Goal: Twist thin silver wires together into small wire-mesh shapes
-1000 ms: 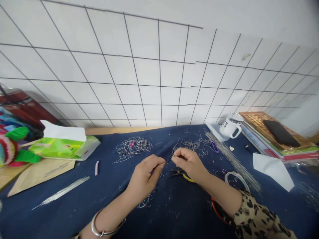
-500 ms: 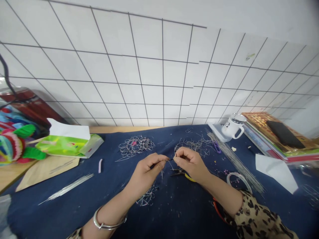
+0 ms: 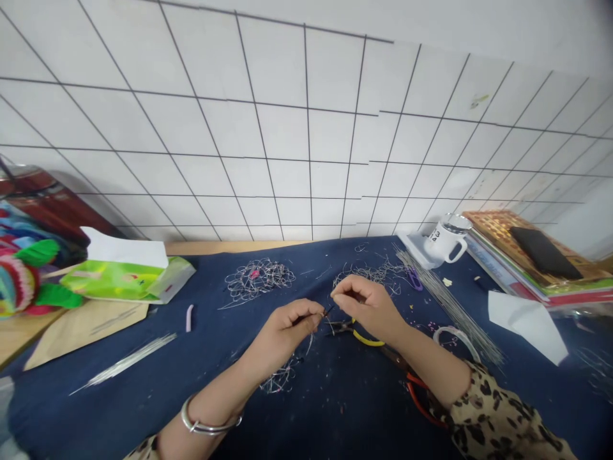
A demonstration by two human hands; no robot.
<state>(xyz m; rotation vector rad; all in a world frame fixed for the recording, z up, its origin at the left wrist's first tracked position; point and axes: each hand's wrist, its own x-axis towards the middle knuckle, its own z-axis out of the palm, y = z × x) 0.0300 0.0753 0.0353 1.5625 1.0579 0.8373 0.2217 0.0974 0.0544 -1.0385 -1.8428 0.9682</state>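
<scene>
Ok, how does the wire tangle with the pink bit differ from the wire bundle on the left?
The tangle is looped and curled; the bundle is straight strands side by side. The tangle holds a pink bit; the bundle shows none. The tangle lies close to the wall, the bundle farther from it. Both are thin silvery wire on the blue cloth.

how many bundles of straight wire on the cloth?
2. The left bundle lies left of the left hand; the right bundle fans from the mug down past the right hand. Faint strands at the far right edge may be more.
</scene>
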